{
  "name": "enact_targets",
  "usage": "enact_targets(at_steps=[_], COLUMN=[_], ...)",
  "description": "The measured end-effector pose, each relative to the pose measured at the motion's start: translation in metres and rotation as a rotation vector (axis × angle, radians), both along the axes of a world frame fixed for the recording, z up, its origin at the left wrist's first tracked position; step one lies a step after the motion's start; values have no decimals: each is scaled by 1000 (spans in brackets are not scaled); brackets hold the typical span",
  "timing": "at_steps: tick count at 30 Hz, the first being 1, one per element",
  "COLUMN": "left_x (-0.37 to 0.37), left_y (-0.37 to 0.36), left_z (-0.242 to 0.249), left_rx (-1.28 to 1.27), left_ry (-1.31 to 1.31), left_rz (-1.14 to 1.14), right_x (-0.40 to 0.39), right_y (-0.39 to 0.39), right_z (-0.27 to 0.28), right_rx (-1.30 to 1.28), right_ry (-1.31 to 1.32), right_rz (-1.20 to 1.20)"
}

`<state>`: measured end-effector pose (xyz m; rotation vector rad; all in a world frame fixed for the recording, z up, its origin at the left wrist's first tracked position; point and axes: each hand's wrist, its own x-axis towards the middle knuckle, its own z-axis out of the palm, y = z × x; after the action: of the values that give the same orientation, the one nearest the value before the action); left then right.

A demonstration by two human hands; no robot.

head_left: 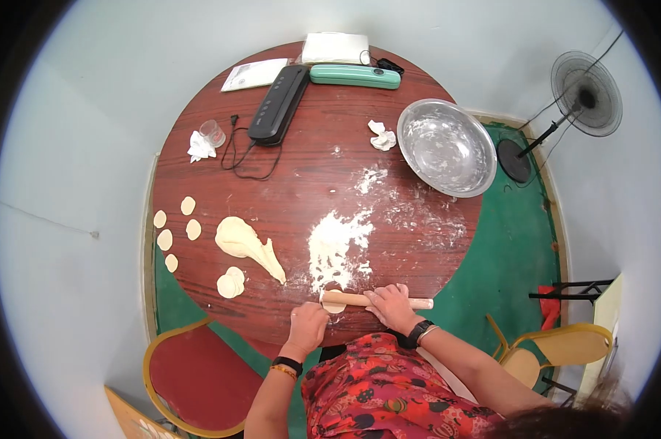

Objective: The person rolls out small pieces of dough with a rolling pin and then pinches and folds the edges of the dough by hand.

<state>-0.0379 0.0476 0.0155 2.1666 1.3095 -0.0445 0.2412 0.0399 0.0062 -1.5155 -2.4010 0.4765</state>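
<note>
My right hand (pixel 393 306) is closed on a wooden rolling pin (pixel 356 298), near the table's front edge. The pin's left end lies across a small round dough wrapper (pixel 334 307). At the wrapper's left edge is my left hand (pixel 308 323), its fingers pressed together on the rim. Beyond the pin, white flour (pixel 334 245) is spread on the tabletop. A long lump of dough (pixel 243 241) lies to the left, with a small stack of wrappers (pixel 230 283) in front of it. Several flat dough rounds (pixel 165 239) sit at the far left.
A large metal bowl (pixel 447 148) stands at the table's (pixel 308 175) right. Toward the back are a black device (pixel 279 106) with a cord, a green device (pixel 355 76), white packs (pixel 334 48), a glass (pixel 212 133) and crumpled tissues (pixel 382 137). Chairs (pixel 202 377) and a fan (pixel 586 95) surround it.
</note>
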Motion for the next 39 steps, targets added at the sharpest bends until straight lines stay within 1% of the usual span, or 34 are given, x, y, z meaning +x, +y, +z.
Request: enact_targets(at_steps=[2, 3, 6, 9, 12, 13, 16, 19, 22, 23, 25, 28, 29, 32, 35, 38, 39], left_x=[-1, 2, 10, 23, 36, 38, 39, 31, 26, 21, 20, 26, 28, 30, 35, 42, 42], left_y=[-22, -26, -34, -44, -56, -58, -57, -47, -29, -24, -14, 7, 13, 34, 54, 66, 68], left_z=[-10, -11, -12, -5, -7, -7, -2, 8, 7, -2, -4, -7, -7, -3, -6, -7, -9], left_rx=[247, 264, 256, 146, 182, 137, 144, 174, 298, 170, 141, 74, 45, 56, 95, 144, 150], left_ry=[-141, -39, 17, 0, 0, -13, -36, -107, -3, 95, 124, 145, 149, 160, 165, 160, 154], left_rz=[-11, -23, 5, 109, 167, 178, 182, 219, 220, 186, 159, 153, 156, 112, 131, 162, 173], right_x=[0, 1, 2, 0, -5, -6, -9, -7, 2, 6, 10, 11, 11, 9, 6, 5, 5], right_y=[-1, -1, 2, 3, 0, -2, -8, -13, -19, -22, -24, -20, -18, -3, 11, 23, 25], right_z=[-3, -4, -5, -2, 1, 0, 0, 2, 2, 4, 8, 10, 9, -2, -3, -9, -7], right_rx=[30, 45, 12, 9, 3, 15, 30, -11, -56, -53, -67, 28, 20, 5, -50, 38, 40], right_ry=[8, 11, -20, -29, -5, -10, -24, -22, -34, -51, -89, -202, -196, -170, -142, -125, -113], right_rz=[-53, -81, -117, -69, 26, 49, 92, 86, 63, 46, -4, -55, -75, -150, -275, -359, -343])
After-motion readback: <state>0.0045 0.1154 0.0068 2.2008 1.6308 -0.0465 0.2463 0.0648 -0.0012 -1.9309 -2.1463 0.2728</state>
